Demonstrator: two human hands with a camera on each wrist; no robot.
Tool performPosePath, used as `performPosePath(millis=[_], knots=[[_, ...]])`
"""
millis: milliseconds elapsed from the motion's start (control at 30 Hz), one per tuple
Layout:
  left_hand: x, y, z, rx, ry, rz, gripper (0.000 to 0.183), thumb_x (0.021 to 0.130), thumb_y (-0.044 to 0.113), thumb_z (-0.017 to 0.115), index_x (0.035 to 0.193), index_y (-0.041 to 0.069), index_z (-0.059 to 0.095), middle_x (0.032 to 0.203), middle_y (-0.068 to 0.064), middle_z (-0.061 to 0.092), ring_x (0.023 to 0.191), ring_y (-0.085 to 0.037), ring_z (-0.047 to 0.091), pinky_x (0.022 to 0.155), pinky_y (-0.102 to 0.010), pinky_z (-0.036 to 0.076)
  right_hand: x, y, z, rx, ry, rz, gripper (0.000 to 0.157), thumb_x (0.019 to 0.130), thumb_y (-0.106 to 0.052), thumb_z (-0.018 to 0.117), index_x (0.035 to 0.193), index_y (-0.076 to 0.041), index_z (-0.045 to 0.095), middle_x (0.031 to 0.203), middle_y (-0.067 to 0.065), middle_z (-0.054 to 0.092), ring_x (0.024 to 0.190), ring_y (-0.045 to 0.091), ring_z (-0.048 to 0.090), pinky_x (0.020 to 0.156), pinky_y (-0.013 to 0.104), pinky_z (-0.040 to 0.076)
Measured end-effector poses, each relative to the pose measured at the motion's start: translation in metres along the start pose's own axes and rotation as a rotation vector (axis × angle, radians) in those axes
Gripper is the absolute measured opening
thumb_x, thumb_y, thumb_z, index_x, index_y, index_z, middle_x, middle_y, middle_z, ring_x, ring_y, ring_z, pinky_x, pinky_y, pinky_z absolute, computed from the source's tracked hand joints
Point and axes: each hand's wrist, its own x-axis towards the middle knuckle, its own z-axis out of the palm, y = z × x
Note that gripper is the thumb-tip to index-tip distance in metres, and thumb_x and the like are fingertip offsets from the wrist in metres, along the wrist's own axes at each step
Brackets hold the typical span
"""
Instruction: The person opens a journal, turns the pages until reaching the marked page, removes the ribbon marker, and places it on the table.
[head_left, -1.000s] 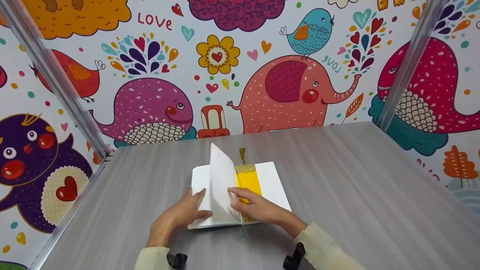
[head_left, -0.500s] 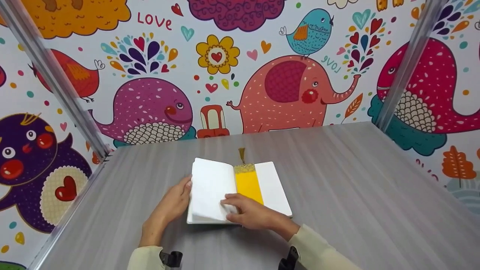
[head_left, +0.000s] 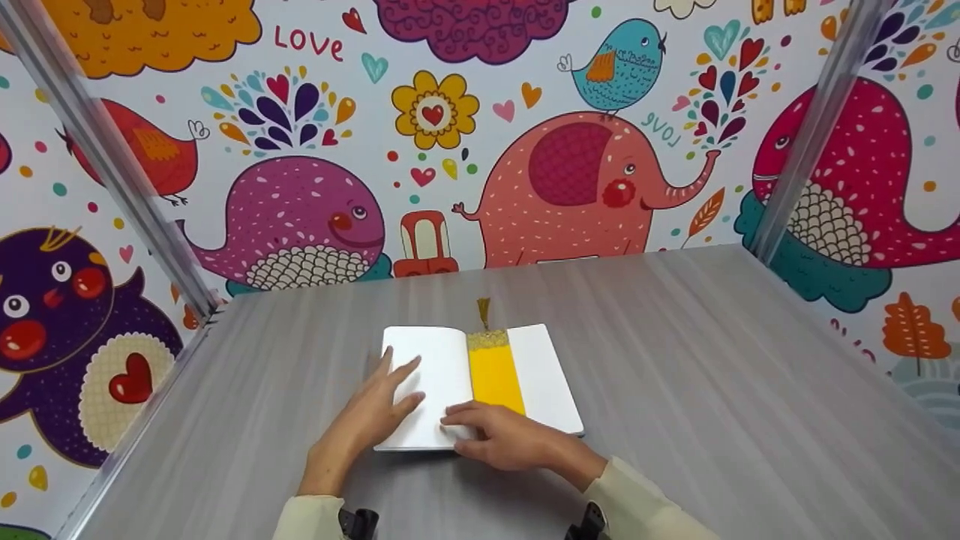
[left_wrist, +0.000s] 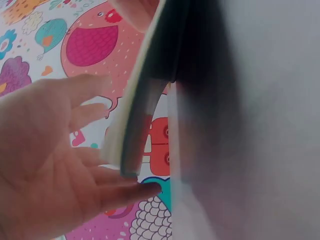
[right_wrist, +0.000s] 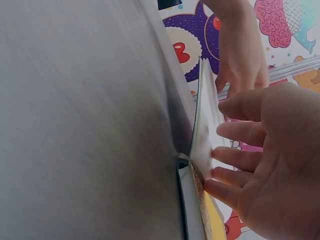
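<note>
An open notebook [head_left: 442,352] with blank white pages lies on the table. Along its middle, on the right-hand page, runs a yellow bookmark [head_left: 493,371] with a glittery gold end and a gold tassel [head_left: 484,311] reaching past the top edge. My left hand [head_left: 367,412] is spread over the left page, fingers apart. Low on the same page, near the fold, my right hand [head_left: 510,435] rests with fingers loosely extended and covers the bookmark's lower end. In the right wrist view the right fingertips [right_wrist: 220,152] touch the page. The left wrist view shows the notebook's dark cover edge [left_wrist: 135,125] beside the fingers.
The grey wood-grain table [head_left: 690,360] spreads around the notebook. Behind it stands a wall [head_left: 525,187] printed with cartoon animals, with metal posts [head_left: 814,142] at the corners. Dark straps with small devices [head_left: 358,523] sit on both cream sleeves.
The page that stood raised has turned over to the left and lies flat. My left hand moved from the notebook's left edge onto the page; the right hand shifted slightly down.
</note>
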Motion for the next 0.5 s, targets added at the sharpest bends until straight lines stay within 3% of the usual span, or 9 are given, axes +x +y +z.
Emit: performPosePath(millis=[200, 333, 500], knots=[[-0.001, -0.003, 0.006, 0.035, -0.027, -0.011, 0.065, 0.094, 0.028, 0.070, 0.150, 0.005, 0.045, 0.165, -0.029, 0.010, 0.152, -0.050, 0.015, 0.119, -0.063, 0.024, -0.007, 0.001, -0.001, 0.032, 0.001, -0.023, 0.041, 0.101, -0.026, 0.059, 0.140, -0.012, 0.059, 0.147, 0.002, 0.057, 0.134, 0.015, 0.053, 0.112, 0.032, 0.043], [-0.002, -0.004, 0.008, 0.048, -0.051, -0.047, 0.075, 0.092, 0.032, 0.073, 0.151, -0.001, 0.040, 0.165, -0.030, 0.007, 0.153, -0.050, 0.009, 0.120, -0.064, 0.021, -0.011, 0.003, -0.004, 0.095, 0.005, -0.036, 0.039, 0.101, -0.024, 0.060, 0.137, -0.011, 0.062, 0.138, 0.004, 0.064, 0.117, 0.009, 0.058, 0.103, 0.027, 0.047], [-0.002, -0.003, 0.010, 0.050, -0.076, -0.082, 0.075, 0.092, 0.029, 0.073, 0.151, -0.003, 0.039, 0.164, -0.034, 0.007, 0.152, -0.051, 0.014, 0.120, -0.063, 0.022, -0.015, 0.007, -0.007, 0.124, 0.004, -0.036, 0.036, 0.101, -0.023, 0.060, 0.134, -0.011, 0.065, 0.131, 0.004, 0.067, 0.106, 0.006, 0.057, 0.096, 0.024, 0.049]])
